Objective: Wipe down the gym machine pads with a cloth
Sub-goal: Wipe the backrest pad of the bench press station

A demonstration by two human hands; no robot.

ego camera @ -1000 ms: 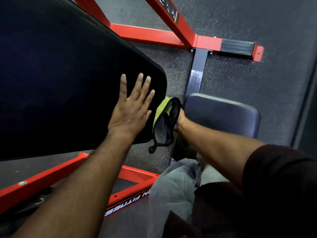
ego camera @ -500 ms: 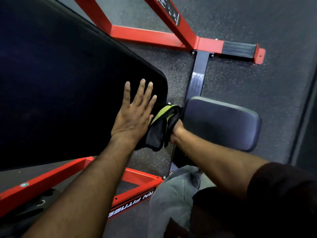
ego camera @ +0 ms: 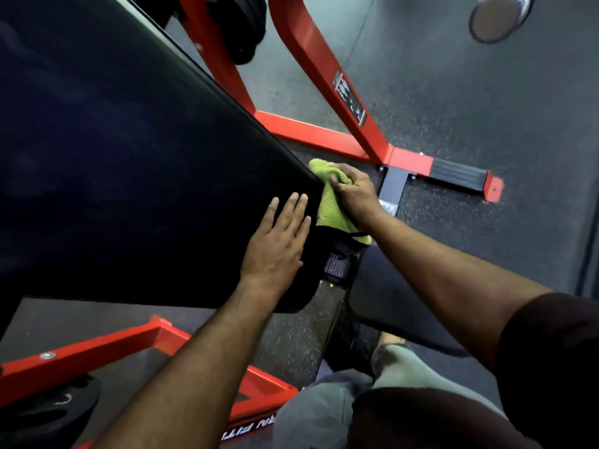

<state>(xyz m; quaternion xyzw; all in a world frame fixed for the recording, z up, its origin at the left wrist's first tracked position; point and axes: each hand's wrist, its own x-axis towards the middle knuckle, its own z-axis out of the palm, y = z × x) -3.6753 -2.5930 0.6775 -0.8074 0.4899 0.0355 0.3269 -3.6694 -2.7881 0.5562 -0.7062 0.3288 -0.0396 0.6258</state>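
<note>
Right hand (ego camera: 355, 192) now higher, fingers bunching green cloth (ego camera: 330, 202) against black pad (ego camera: 129, 173) edge; left hand (ego camera: 275, 244) flat, fingers straight.

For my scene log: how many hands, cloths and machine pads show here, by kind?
Bare hands: 2, the left hand and the right hand
Green terry cloth: 1
Large black vinyl pad: 1
Dark padded seat: 1
Total: 5

Red frame, dark floor, one steel disc

A red steel frame (ego camera: 327, 76) angles across a speckled dark rubber floor (ego camera: 470, 118), one bar capped by a black ribbed foot pad (ego camera: 458, 174). A warning label (ego camera: 349, 98) sits on the slanted bar. A round metal disc (ego camera: 497, 16) shows top right
</note>
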